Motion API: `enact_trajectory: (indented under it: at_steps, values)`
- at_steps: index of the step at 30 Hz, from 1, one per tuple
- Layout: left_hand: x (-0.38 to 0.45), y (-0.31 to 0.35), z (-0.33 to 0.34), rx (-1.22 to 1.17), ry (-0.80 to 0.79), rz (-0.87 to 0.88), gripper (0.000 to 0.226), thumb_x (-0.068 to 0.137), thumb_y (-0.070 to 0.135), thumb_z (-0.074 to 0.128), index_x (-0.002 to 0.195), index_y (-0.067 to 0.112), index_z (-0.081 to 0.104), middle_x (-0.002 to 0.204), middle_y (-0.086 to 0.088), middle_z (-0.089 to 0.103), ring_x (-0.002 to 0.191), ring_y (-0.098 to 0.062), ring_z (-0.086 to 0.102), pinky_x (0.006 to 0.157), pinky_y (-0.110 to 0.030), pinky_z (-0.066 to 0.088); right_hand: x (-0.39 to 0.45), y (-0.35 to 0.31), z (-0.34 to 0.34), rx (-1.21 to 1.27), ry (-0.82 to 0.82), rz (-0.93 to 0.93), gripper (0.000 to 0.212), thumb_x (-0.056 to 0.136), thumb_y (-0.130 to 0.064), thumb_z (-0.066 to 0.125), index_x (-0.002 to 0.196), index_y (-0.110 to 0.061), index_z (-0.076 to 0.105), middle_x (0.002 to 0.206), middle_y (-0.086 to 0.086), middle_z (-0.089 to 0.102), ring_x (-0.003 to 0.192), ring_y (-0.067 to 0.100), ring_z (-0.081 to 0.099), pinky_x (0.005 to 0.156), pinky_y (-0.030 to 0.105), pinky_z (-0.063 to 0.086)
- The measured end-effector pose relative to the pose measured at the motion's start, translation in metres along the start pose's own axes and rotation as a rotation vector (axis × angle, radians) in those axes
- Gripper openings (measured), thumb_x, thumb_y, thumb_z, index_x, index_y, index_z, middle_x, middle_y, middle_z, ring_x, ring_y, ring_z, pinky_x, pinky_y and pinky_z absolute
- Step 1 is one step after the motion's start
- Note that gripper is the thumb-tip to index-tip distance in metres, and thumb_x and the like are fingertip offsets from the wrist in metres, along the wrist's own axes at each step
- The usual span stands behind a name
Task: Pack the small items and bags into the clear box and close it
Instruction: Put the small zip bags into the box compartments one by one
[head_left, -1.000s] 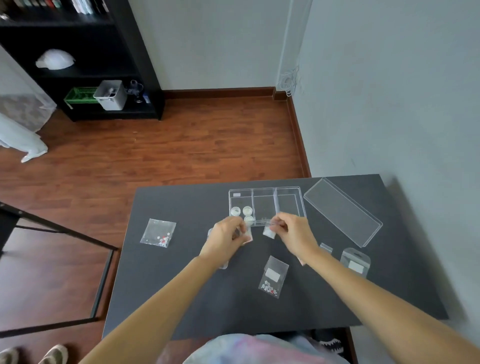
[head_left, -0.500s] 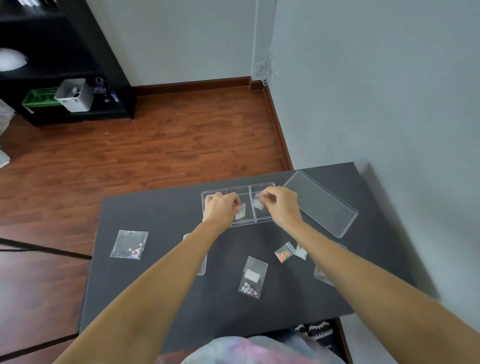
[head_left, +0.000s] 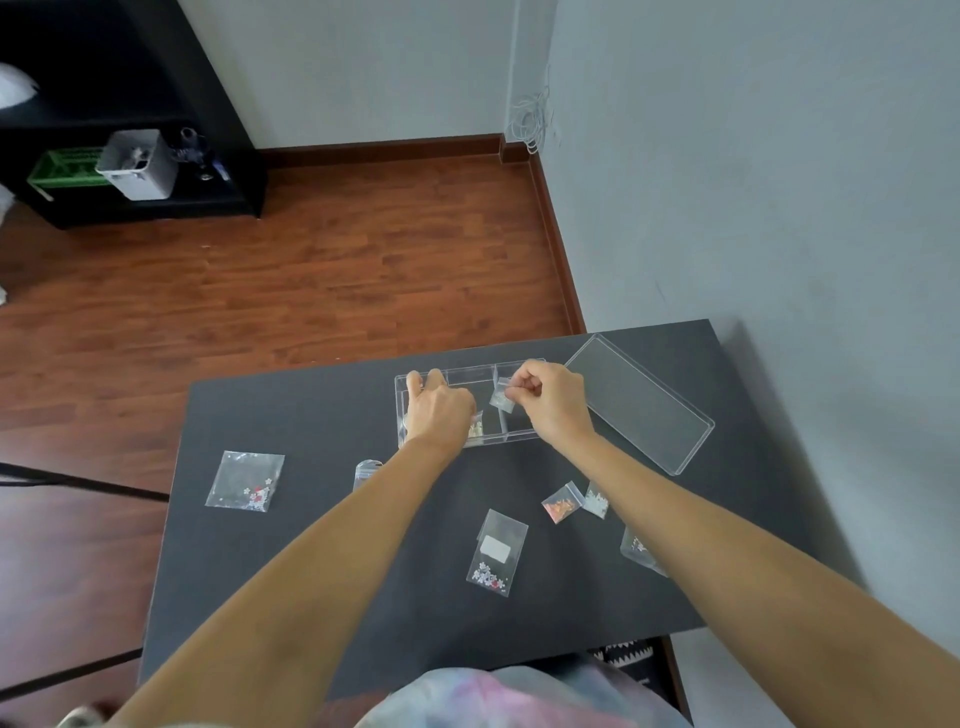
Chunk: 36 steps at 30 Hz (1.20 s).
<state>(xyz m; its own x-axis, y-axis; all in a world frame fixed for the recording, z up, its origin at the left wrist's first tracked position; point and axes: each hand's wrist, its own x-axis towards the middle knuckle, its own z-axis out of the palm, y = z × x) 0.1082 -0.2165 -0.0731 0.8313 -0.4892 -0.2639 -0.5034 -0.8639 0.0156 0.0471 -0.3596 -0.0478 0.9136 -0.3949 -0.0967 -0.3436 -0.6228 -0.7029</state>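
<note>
Eight bags (head_left: 497, 552), one box (head_left: 470, 402), one lid (head_left: 640, 404)

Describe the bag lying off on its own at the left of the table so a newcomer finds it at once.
On the dark table, look left of the person's left forearm, well apart from the clear box. The square clear bag lies flat there alone, larger than the others, with tiny white and red pieces gathered in its near corner.

The open, lidless clear box (head_left: 470, 375) sits on the table's far side, several small bags (head_left: 496, 552) scattered nearer.
</note>
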Motion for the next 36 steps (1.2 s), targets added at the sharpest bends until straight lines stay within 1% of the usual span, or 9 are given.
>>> enact_trajectory:
  at_steps: [6,10,13,16,20,22,26,30,36]
  values:
    - [-0.002,-0.005,0.001,-0.026,0.127,0.058,0.015,0.079,0.012,0.065,0.091,0.020,0.063,0.088,0.001,0.070,0.110,-0.026,0.046,0.095,-0.043,0.016,0.007,-0.003,0.000,-0.024,-0.005,0.004,0.010,0.079,-0.016,0.077,0.075,-0.013,0.068,0.069,-0.006,0.063,0.063,0.007,0.056,0.068,0.022,0.046]
    - [-0.011,-0.015,-0.004,-0.107,0.266,0.070,0.039,0.082,0.018,0.068,0.120,0.020,0.061,0.109,0.004,0.070,0.111,-0.026,0.049,0.095,-0.042,0.015,0.013,-0.003,-0.002,-0.012,-0.018,0.012,0.011,0.078,-0.015,0.079,0.075,-0.012,0.069,0.074,0.001,0.070,0.068,0.014,0.061,0.071,0.028,0.051]
    - [-0.030,-0.019,-0.004,-0.262,0.432,0.032,0.029,0.079,0.014,0.070,0.108,0.019,0.069,0.098,0.003,0.072,0.097,-0.027,0.057,0.091,-0.041,0.024,0.017,-0.007,-0.001,0.000,-0.090,-0.015,0.010,0.077,-0.016,0.079,0.076,-0.009,0.072,0.078,0.004,0.073,0.070,0.016,0.062,0.073,0.029,0.051]
    - [-0.055,-0.016,0.008,-0.399,0.513,0.139,0.009,0.079,0.013,0.073,0.086,0.016,0.068,0.080,0.003,0.069,0.075,-0.025,0.060,0.072,-0.036,0.042,0.018,-0.012,0.000,-0.023,-0.191,-0.081,0.005,0.078,-0.014,0.076,0.077,-0.010,0.074,0.077,0.005,0.074,0.071,0.019,0.064,0.076,0.030,0.051]
    - [-0.077,-0.001,0.027,-0.530,0.277,0.390,0.004,0.080,0.010,0.071,0.081,0.011,0.068,0.078,-0.003,0.065,0.071,-0.025,0.061,0.061,-0.038,0.054,0.022,-0.016,0.000,-0.101,-0.335,-0.126,0.007,0.080,-0.017,0.074,0.080,-0.010,0.077,0.074,0.000,0.070,0.071,0.014,0.060,0.079,0.031,0.048]
    - [-0.079,0.012,0.035,-0.512,0.133,0.449,0.006,0.085,0.013,0.067,0.089,0.011,0.071,0.086,-0.004,0.066,0.080,-0.024,0.062,0.070,-0.040,0.055,0.023,-0.016,0.001,-0.159,-0.376,-0.150,0.008,0.079,-0.018,0.076,0.081,-0.011,0.077,0.073,-0.004,0.068,0.078,0.012,0.060,0.085,0.031,0.042]
    - [-0.075,0.044,0.045,-0.424,-0.031,0.565,0.029,0.093,0.016,0.056,0.121,0.018,0.064,0.112,-0.006,0.061,0.101,-0.024,0.057,0.088,-0.039,0.050,0.026,-0.012,0.004,-0.242,-0.408,-0.118,0.011,0.079,-0.023,0.076,0.084,-0.013,0.078,0.096,0.008,0.073,0.115,0.028,0.051,0.106,0.045,0.030]
    - [-0.074,0.065,0.056,-0.281,-0.088,0.571,0.038,0.097,0.026,0.049,0.134,0.029,0.049,0.132,-0.007,0.044,0.112,-0.024,0.047,0.093,-0.038,0.047,0.027,-0.007,0.008,-0.270,-0.429,-0.089,0.013,0.083,-0.026,0.073,0.091,-0.017,0.078,0.112,0.012,0.067,0.123,0.034,0.041,0.106,0.048,0.032]
    - [-0.079,0.077,0.064,-0.299,-0.047,0.445,0.027,0.093,0.030,0.053,0.113,0.015,0.064,0.125,-0.007,0.051,0.103,-0.027,0.050,0.084,-0.041,0.051,0.024,0.000,0.008,-0.244,-0.412,-0.105,0.029,0.089,-0.025,0.066,0.117,-0.021,0.069,0.116,0.015,0.063,0.122,0.034,0.044,0.107,0.047,0.035]
